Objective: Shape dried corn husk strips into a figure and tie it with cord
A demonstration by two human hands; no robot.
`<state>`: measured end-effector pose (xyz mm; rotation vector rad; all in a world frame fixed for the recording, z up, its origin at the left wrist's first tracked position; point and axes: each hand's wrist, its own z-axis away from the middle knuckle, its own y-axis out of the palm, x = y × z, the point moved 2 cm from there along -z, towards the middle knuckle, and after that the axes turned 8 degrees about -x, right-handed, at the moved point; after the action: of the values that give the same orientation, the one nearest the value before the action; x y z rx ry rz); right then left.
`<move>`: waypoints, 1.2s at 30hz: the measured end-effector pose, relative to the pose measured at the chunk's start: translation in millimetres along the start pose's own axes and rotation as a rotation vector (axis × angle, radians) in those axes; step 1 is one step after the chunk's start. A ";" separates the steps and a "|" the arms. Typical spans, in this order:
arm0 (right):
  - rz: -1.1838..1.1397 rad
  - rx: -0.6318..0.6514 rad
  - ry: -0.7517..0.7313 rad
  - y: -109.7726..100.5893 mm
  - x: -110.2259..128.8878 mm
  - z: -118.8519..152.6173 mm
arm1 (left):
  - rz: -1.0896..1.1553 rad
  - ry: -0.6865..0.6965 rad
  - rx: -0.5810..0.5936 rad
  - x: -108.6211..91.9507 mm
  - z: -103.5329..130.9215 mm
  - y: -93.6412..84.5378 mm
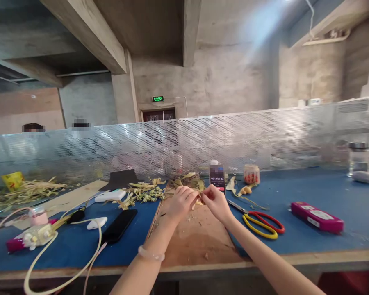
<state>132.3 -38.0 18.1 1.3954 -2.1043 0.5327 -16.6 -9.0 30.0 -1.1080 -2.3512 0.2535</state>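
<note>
Plant scrap [199, 201], small and pale, sits between the two hands, above the brown board [199, 237]. The left hand [182, 200] and right hand [214, 200] meet at the fingertips, thumbs and fingers pinched closed on it; its exact shape is too small to tell. Just behind are dry leaves [189, 179] and an upright phone [217, 179] showing a timer. Right of the board lie scissors [263, 223] with red and yellow handles, near a jar [251, 175]. Left of it are green buds [146, 194] and a black phone [120, 226].
</note>
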 end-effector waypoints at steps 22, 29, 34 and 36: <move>0.771 -0.319 0.338 -43.1 -51.8 -5.4 | 0.569 -0.915 -0.517 35.0 5.5 8.6; 0.901 -0.336 0.344 -45.8 -59.3 -2.9 | 0.745 -1.248 -0.658 79.5 27.2 4.8; 0.902 -0.382 0.060 -43.2 -40.5 -2.4 | 0.918 -1.276 -0.427 67.1 23.3 12.9; 0.867 -0.339 -0.085 -39.8 -30.9 -1.8 | 0.996 -1.245 -0.267 53.1 17.4 15.8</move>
<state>179.0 -30.3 0.7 0.2753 -2.6603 0.3971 -43.4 42.5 29.4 -2.7891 -2.4707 1.3135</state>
